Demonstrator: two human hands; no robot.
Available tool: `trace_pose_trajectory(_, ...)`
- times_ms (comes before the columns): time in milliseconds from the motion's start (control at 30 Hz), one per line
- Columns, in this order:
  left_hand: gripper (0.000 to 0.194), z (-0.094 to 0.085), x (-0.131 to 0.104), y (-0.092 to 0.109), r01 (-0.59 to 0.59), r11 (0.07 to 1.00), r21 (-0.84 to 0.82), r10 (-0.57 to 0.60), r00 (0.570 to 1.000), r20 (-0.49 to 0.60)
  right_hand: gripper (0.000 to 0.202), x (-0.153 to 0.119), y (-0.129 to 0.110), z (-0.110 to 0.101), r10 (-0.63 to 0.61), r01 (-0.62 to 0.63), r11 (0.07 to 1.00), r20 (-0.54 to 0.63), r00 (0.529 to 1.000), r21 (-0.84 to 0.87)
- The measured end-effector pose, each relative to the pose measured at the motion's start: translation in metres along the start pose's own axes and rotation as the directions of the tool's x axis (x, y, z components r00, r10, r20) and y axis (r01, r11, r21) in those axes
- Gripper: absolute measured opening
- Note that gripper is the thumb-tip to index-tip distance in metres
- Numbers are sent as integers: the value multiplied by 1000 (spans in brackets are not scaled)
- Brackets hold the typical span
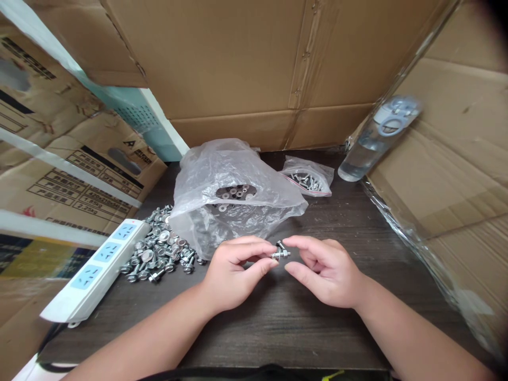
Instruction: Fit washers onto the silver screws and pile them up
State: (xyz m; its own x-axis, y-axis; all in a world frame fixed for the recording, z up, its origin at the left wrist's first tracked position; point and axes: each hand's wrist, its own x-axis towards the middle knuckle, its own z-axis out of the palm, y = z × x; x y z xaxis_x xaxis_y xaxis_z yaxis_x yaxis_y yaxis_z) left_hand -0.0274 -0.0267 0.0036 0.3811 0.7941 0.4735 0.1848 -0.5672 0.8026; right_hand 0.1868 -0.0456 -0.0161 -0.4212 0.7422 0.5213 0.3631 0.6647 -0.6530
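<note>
Near the middle of the table, my left hand (234,272) pinches a small bolt (284,254) between thumb and forefinger. The bolt lies roughly level, its threaded end pointing right, with a nut on it and what looks like a washer. My right hand (331,270) is just to the right, thumb and forefinger apart around the bolt's free end without gripping it. Beside the right forefinger's tip shows another small screw (280,244); whether the finger touches it I cannot tell. Behind the hands, a clear plastic bag (238,164) holds several washers (234,193), seen through its handle hole.
A pile of flanged bolts (162,246) lies left, against a white power strip (99,267). At the back are a zip bag of small screws (307,180) and a tilted-looking water bottle (373,140). Cardboard walls (246,63) enclose the dark table (329,338).
</note>
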Motion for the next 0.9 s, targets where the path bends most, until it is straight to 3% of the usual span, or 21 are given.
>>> trace_pose_trajectory(167, 11, 0, -2, 0, -24, 1000, -4, 24, 1000, 13, 28, -2, 2, 3, -24, 24, 1000, -24, 999, 2)
trace_pose_trajectory(367, 12, 1, -1, 1, -58, 998, 13, 57, 998, 35, 14, 5, -1, 1, 32, -36, 998, 69, 997, 59)
trace_pose_trajectory(600, 9, 0, -1, 1, -19, 1000, 6, 19, 1000, -2, 26, 5, -1, -2, 27, -27, 999, -9, 1000, 32)
trace_pose_trajectory(733, 10, 0, 0, 1, -15, 1000, 6, 15, 1000, -7, 35, 2, 1, -1, -19, 19, 999, 9, 1000, 26)
trace_pose_trajectory(900, 10, -1, 1, 2, -43, 999, -3, 43, 999, 24, 30, 0, 3, 2, -49, 49, 998, 2, 999, 26)
